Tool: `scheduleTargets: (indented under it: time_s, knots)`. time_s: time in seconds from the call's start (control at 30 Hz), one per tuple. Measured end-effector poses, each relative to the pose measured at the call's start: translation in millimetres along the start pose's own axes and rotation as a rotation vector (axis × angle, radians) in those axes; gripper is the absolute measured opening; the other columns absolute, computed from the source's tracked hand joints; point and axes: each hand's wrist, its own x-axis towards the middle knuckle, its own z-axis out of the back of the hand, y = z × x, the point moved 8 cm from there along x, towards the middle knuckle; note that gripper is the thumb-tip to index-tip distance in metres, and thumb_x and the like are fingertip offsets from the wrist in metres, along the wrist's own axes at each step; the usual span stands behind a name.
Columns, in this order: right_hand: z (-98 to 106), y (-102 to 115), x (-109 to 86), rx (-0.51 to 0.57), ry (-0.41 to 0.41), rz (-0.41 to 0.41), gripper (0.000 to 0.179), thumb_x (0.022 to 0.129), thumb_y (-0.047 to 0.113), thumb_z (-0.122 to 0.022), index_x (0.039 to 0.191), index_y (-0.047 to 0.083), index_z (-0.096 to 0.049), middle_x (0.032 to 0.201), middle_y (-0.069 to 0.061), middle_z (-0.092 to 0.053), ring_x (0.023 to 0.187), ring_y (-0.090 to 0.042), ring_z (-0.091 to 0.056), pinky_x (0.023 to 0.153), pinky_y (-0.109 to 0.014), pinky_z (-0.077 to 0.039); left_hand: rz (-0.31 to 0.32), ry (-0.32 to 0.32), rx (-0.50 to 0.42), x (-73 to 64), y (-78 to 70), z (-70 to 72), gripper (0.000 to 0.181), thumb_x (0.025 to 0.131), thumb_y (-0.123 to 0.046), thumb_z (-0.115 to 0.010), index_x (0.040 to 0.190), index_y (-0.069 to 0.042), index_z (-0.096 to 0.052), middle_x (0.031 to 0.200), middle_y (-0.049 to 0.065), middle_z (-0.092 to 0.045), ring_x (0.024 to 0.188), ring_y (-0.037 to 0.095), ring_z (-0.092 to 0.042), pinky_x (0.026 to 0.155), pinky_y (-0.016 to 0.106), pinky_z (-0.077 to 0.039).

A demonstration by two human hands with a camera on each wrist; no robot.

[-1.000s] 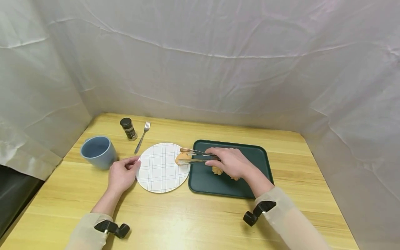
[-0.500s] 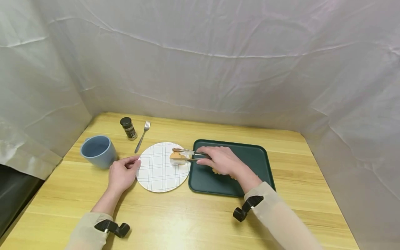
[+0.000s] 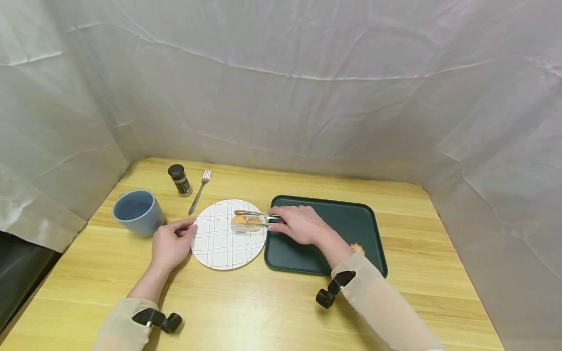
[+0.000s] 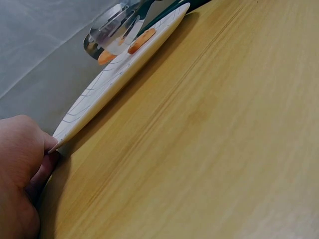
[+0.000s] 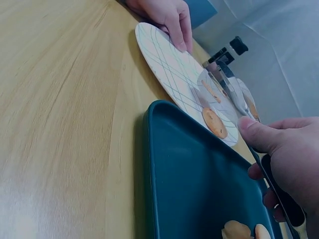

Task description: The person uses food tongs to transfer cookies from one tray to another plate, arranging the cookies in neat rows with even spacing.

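Observation:
My left hand (image 3: 172,246) pinches the left rim of a round white plate (image 3: 217,243) with blue check lines. In my right hand (image 3: 303,226) is a pair of metal tongs (image 3: 261,215), reaching left over the plate's right half. Between the tongs' broad ends is an orange-brown cookie (image 4: 104,57), partly covered by them and close over the plate. A second, round cookie (image 5: 214,123) lies on the plate near its right edge. Below the right hand is a dark green tray (image 3: 347,219) holding a flower-shaped cookie (image 3: 357,248); the right wrist view shows another pale piece (image 5: 261,231) beside it.
A blue mug (image 3: 139,214) stands left of the plate, close to the left hand. Behind are a black-capped spice jar (image 3: 180,180) and a fork (image 3: 200,191). The tray sits just right of the plate. A pale cloth (image 3: 281,87) hangs behind the wooden table (image 3: 246,307).
My right hand has moved left with the tongs, carrying the cookie further over the plate. The cookie under the right forearm has come into view. My left hand stays at the rim.

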Motion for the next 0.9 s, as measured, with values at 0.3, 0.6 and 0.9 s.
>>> scheduleTargets:
  time_s: [0.3,0.6,0.9]
  knots:
    - [-4.3,3.8,8.5,-0.01,0.017,-0.01,0.054,0.108,0.055,-0.052,0.153,0.024,-0.056,0.143,0.002,-0.065,0.112,-0.018,-0.068,0.086,-0.041,-0.054,0.011,-0.002,-0.002,0.3,0.8,-0.3,0.027,0.101,-0.021,-0.072,0.123,-0.007,-0.08,0.098,0.008,-0.078,0.083,0.02,-0.068,0.072,0.027,-0.045]
    - [-7.6,5.5,10.4,-0.018,0.023,-0.016,0.054,0.108,0.055,-0.052,0.153,0.025,-0.056,0.144,0.001,-0.065,0.116,-0.02,-0.068,0.086,-0.041,-0.054,0.008,0.002,-0.003,-0.3,0.3,-0.3,0.027,0.101,-0.02,-0.072,0.123,-0.007,-0.08,0.099,0.009,-0.078,0.084,0.021,-0.068,0.073,0.027,-0.045]
    - [-5.0,3.7,7.4,-0.002,0.0,-0.024,0.056,0.107,0.058,-0.053,0.152,0.026,-0.056,0.12,0.005,-0.071,0.091,-0.01,-0.065,0.075,-0.034,-0.051,-0.004,0.0,-0.011,0.0,0.8,-0.4,0.026,0.101,-0.02,-0.072,0.122,-0.006,-0.08,0.099,0.009,-0.078,0.083,0.02,-0.068,0.071,0.024,-0.046]
